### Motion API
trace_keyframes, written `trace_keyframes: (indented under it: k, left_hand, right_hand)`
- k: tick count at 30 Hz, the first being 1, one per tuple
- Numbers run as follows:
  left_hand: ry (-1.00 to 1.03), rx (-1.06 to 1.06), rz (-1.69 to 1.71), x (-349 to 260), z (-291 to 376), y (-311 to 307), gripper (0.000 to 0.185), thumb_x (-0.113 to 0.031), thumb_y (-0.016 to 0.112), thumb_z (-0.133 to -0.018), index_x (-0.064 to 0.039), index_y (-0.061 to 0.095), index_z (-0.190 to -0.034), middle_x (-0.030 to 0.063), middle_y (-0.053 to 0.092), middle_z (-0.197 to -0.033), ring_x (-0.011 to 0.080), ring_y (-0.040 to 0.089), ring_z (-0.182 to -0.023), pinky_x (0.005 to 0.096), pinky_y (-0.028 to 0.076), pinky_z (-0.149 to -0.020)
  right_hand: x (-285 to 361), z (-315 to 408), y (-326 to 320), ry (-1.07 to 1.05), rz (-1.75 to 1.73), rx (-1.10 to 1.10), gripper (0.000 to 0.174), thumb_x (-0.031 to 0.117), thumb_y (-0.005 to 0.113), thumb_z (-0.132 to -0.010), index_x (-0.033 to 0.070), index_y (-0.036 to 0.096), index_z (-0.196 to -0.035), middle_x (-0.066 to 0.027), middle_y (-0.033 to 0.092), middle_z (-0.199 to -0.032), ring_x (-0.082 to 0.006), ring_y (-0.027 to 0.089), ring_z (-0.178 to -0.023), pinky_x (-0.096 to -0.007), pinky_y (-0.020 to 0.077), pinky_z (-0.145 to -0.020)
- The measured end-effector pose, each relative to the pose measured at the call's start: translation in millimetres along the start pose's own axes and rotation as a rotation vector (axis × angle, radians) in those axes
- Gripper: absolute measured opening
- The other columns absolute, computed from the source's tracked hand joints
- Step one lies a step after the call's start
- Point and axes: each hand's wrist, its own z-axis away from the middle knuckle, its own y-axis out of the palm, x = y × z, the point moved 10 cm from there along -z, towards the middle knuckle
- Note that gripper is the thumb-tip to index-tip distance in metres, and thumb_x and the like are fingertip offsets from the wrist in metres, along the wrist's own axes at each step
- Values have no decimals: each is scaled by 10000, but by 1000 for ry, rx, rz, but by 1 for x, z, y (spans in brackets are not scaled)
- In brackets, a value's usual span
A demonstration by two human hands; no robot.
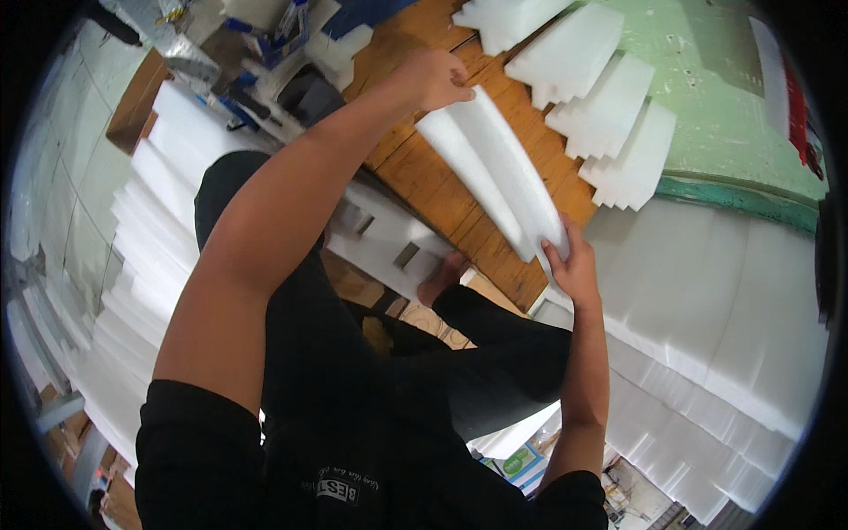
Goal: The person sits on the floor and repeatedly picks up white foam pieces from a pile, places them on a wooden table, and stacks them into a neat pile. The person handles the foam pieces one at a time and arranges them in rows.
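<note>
Both my hands grip a long strip of white foam sheet (510, 152), bent lengthwise above a wooden tabletop (424, 179). My left hand (438, 81) pinches its far end, the fingers curled over the edge. At the near right end, my right hand (571, 262) holds the strip with the thumb on top. A second white foam length (474, 182) runs alongside it on the left; whether it is a fold of the same piece I cannot tell. Beyond the strip, several stepped stacks of white foam pieces (593, 119) lie along the table's far side.
Large white foam sheets (682, 278) are layered at the right, by a green wall (715, 86). More foam sheets (152, 238) are piled at the left. Blue-handled tools (271, 40) and a dark container (310, 95) sit at the upper left. Below the table lies foam with rectangular cutouts (384, 235).
</note>
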Motion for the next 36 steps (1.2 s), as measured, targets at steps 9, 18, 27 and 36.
trace_keyframes:
  k: [9, 18, 27, 36]
  left_hand:
    - [-133, 48, -149, 52, -6, 52, 621, -486, 878, -743, 6, 743, -1097, 213, 741, -1050, 319, 716, -979, 416, 565, -849]
    - [-288, 262, -197, 50, -3, 69, 641, -562, 906, -665, -1, 735, -925, 190, 724, -920, 315, 700, -886, 450, 546, -781]
    - [-301, 230, -234, 61, -4, 76, 695, -554, 919, -649, 22, 731, -992, 207, 727, -954, 340, 704, -917, 449, 543, -802]
    - [-351, 284, -220, 93, -11, 91, 938, -512, 898, -692, 95, 598, -1342, 322, 579, -1396, 437, 552, -1316, 495, 406, -1141]
  right_hand:
    - [12, -12, 39, -135, 53, -27, 616, 192, 748, -921, 142, 525, -1493, -246, 687, -1203, -432, 681, -1077, -463, 547, -907]
    - [-1, -11, 50, -170, 85, 49, 659, 151, 732, -917, 220, 510, -1533, -198, 655, -1036, -405, 658, -923, -470, 539, -819]
    - [2, -12, 54, -194, 124, 42, 645, 155, 721, -923, 239, 519, -1531, -170, 656, -1014, -380, 666, -898, -464, 547, -796]
    - [7, -15, 58, -152, 202, 83, 651, 172, 741, -916, 293, 533, -1521, -143, 648, -971, -344, 668, -865, -436, 551, -769]
